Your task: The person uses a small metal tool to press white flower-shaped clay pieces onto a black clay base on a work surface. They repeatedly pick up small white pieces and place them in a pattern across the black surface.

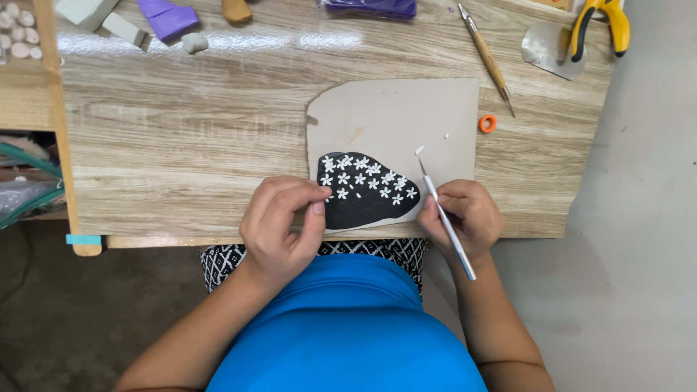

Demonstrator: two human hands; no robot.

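Head view: the one camera looked straight down on a seated person in a blue top.
Left hand (282, 221): curled shut, its fingertips pinched together at the left edge of the black clay slab (363, 203); whether a tiny piece sat between them could not be told.
Right hand (468, 216): closed around a thin white tool (444, 215), tip aimed far-left toward a small white bit (419, 150).
Slab position: near edge of the counter (181, 145), lying on a grey sheet (406, 109), dotted with white flowers (367, 178).
Risk: the flowers looked soft and closely packed, so a slip of the tool tip or a dragging finger could probably smear or flatten one; the loose bit might roll off.
Surface: pale wood-grain counter, with purple clay (168, 16), a wooden tool (486, 56), an orange ring (487, 123) and yellow pliers (599, 25) at the far side.
Room: plain grey floor (646, 218) to the right.
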